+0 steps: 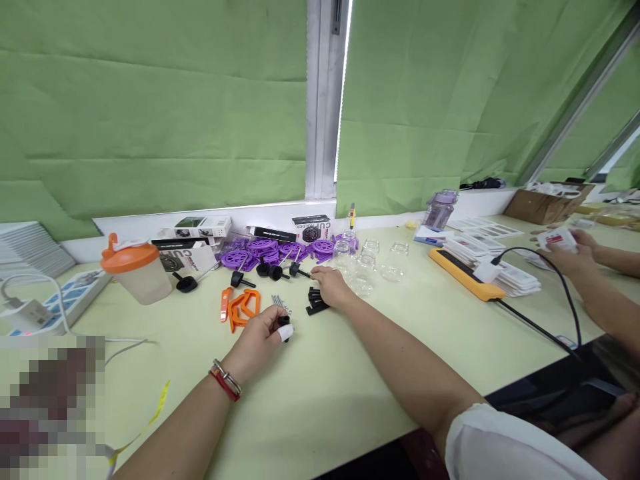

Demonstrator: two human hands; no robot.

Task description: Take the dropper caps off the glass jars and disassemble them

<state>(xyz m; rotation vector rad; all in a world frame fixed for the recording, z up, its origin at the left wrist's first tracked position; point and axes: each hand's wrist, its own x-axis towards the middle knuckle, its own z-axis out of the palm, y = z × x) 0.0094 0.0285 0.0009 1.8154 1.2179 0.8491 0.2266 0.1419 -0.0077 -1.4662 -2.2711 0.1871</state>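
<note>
My left hand [264, 335], with a white wrap on the thumb, is closed round a small black plastic part [284, 321], mostly hidden by the fingers. Farther forward, my right hand [331, 287] has its fingertips together at the stem end of a black knob-like part with a thin metal rod [295, 269]. Beneath that hand lies a small pile of black plastic pieces [316, 303]. Metal screws [280, 304] sit just beyond my left hand, and orange plastic brackets [244, 308] lie to its left. Similar black rod parts [238, 278] are spread farther back.
Purple plastic discs [265, 251] and cup holder boxes [193, 259] line the back. Clear glass jars [364, 277] stand right of centre. An orange-lidded cup [145, 280] is left, an orange power strip [465, 277] right. Another person's hands [570, 250] hold a white item.
</note>
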